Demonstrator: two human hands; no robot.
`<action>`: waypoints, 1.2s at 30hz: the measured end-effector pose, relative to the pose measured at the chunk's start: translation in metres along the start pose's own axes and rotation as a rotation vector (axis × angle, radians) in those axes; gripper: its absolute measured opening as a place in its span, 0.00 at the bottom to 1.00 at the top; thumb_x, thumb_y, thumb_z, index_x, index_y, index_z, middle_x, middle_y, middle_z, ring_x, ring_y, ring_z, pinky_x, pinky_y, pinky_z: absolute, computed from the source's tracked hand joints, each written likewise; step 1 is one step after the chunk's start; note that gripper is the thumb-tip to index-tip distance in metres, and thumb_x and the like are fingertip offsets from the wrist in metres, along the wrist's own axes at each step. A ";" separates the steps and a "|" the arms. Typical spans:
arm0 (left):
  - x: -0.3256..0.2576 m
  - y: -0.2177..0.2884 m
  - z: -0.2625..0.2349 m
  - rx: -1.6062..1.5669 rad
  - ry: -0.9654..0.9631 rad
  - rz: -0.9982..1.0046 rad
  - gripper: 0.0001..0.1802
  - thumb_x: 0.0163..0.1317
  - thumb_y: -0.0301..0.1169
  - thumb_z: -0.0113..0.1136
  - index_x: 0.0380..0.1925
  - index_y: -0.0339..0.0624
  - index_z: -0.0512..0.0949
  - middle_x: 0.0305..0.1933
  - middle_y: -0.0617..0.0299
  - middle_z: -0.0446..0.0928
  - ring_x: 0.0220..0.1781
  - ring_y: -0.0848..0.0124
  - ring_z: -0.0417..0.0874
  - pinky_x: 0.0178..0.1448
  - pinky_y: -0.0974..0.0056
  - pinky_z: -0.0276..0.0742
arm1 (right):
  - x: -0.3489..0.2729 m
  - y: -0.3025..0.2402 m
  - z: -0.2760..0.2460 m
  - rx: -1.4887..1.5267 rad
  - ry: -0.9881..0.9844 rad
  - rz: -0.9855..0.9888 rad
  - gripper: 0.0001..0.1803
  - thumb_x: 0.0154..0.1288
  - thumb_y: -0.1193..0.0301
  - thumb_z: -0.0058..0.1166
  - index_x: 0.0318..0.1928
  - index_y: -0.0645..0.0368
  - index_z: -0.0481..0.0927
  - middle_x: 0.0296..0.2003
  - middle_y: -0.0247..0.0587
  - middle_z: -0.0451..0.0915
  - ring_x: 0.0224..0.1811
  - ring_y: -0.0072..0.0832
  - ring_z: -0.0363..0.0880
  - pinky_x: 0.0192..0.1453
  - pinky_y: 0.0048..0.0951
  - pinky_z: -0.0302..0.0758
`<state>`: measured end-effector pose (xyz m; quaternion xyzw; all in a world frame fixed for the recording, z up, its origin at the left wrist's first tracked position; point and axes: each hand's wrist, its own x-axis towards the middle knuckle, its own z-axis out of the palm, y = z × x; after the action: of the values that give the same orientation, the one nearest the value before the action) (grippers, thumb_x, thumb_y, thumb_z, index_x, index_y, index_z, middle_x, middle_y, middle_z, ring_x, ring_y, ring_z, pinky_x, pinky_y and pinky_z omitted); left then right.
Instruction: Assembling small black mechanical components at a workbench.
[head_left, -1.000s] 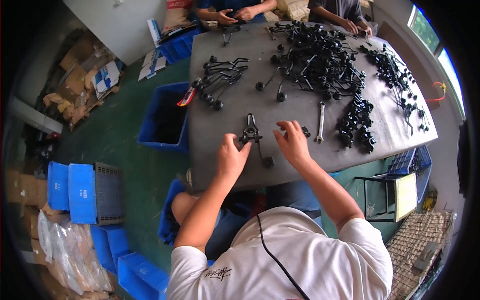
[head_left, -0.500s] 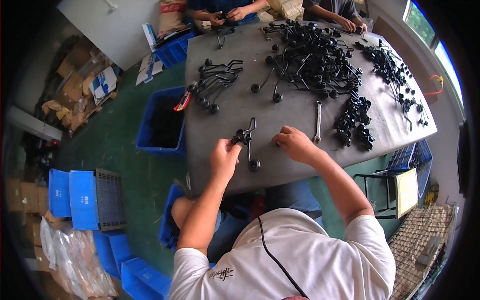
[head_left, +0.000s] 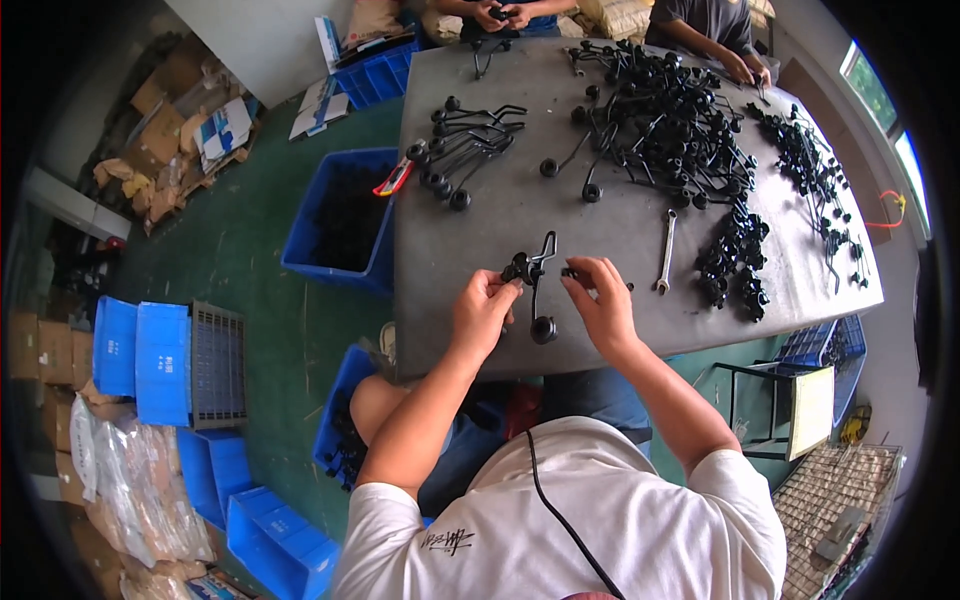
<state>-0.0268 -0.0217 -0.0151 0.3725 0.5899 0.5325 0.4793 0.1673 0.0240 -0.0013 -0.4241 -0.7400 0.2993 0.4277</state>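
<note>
Left hand [head_left: 483,312] pinches a black bent-rod part [head_left: 533,275] by its knobbed upper end, fingers closed on it at the near edge of the grey table [head_left: 470,230]. Half a second ago the same hand sat a little lower on the part; it has since slid up toward the knob, and the part now hangs more upright, its round black foot [head_left: 543,329] at the table's front rim. Right hand [head_left: 600,300], which lay flatter and further right a second ago, has drawn in beside the part, its fingers curled around a small dark piece [head_left: 575,273] at the fingertips; whether that piece touches the rod cannot be told. Both forearms rise from the lower edge, elbows out, wrists bent toward each other above the person's lap.

Just right of the right hand lies a silver wrench [head_left: 665,252]. Behind it spreads a large heap of black parts [head_left: 670,120], with a smaller, neater bundle [head_left: 465,150] to the left. A blue bin [head_left: 340,215] stands against the table's left side, and other people's hands [head_left: 500,14] work at the far end.
</note>
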 end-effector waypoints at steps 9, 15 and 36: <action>-0.007 -0.001 0.009 -0.033 0.024 -0.016 0.11 0.68 0.33 0.64 0.39 0.37 0.75 0.32 0.63 0.83 0.21 0.81 0.74 0.25 0.73 0.68 | 0.002 -0.006 0.030 0.226 0.013 0.017 0.15 0.64 0.77 0.65 0.50 0.60 0.79 0.47 0.39 0.75 0.38 0.24 0.78 0.41 0.27 0.77; -0.004 -0.011 0.003 -0.178 0.002 -0.011 0.11 0.68 0.32 0.64 0.40 0.36 0.74 0.33 0.61 0.83 0.21 0.80 0.74 0.25 0.72 0.69 | 0.011 -0.006 0.011 0.309 -0.095 0.042 0.14 0.64 0.71 0.66 0.48 0.59 0.80 0.45 0.40 0.75 0.31 0.27 0.77 0.40 0.30 0.79; -0.008 -0.005 0.012 0.023 0.031 0.007 0.12 0.66 0.33 0.66 0.39 0.38 0.75 0.29 0.66 0.80 0.21 0.81 0.74 0.26 0.73 0.68 | 0.005 -0.007 0.001 0.325 -0.181 0.160 0.09 0.66 0.82 0.60 0.47 0.64 0.80 0.41 0.39 0.77 0.41 0.27 0.82 0.45 0.27 0.80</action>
<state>-0.0130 -0.0269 -0.0184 0.3717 0.6021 0.5329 0.4641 0.1627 0.0250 0.0056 -0.3784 -0.6812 0.4847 0.3972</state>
